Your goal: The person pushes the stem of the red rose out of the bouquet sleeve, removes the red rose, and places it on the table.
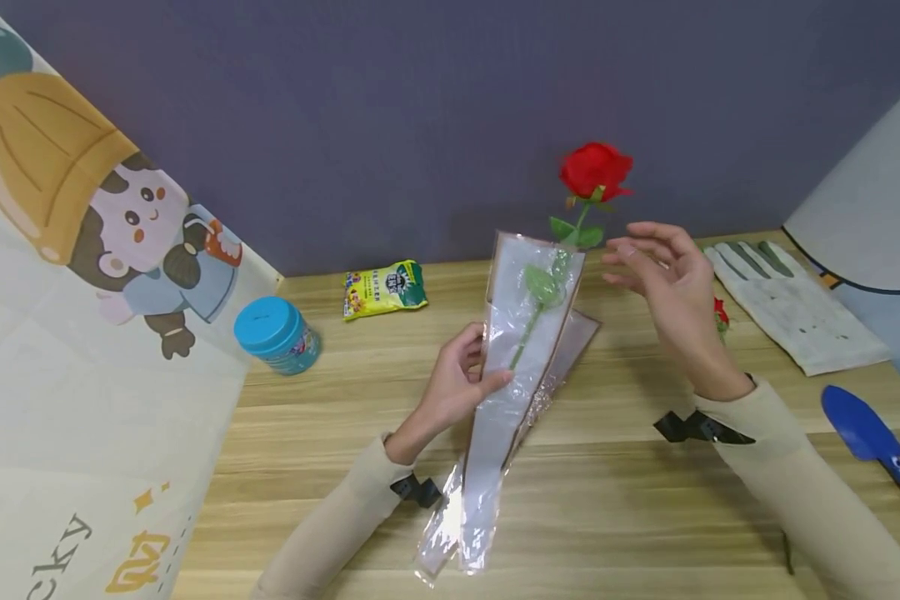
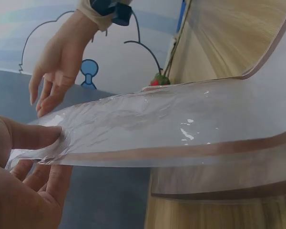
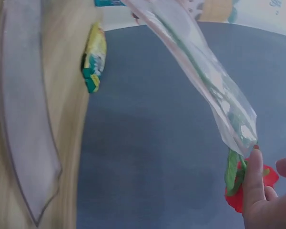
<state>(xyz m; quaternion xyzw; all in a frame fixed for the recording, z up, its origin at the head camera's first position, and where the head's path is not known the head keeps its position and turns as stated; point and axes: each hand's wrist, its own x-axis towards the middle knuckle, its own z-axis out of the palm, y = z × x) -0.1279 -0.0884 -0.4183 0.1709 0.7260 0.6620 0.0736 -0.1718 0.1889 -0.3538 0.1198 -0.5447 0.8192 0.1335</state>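
Observation:
My left hand grips a clear plastic flower sleeve with a brown edge around its middle, thumb in front and fingers behind. Inside the sleeve runs the green stem of an artificial red rose, whose bloom and upper leaves stick out of the top. In the left wrist view, the thumb presses creases into the film. My right hand is raised to the right of the sleeve's mouth, fingers loosely bent and holding nothing. From the right wrist, its fingers overlap the bloom.
A second sleeve lies on the wooden table beneath the held one. At the back left are a yellow-green packet and a blue lidded jar. White gloves, another red flower and a blue trowel lie on the right.

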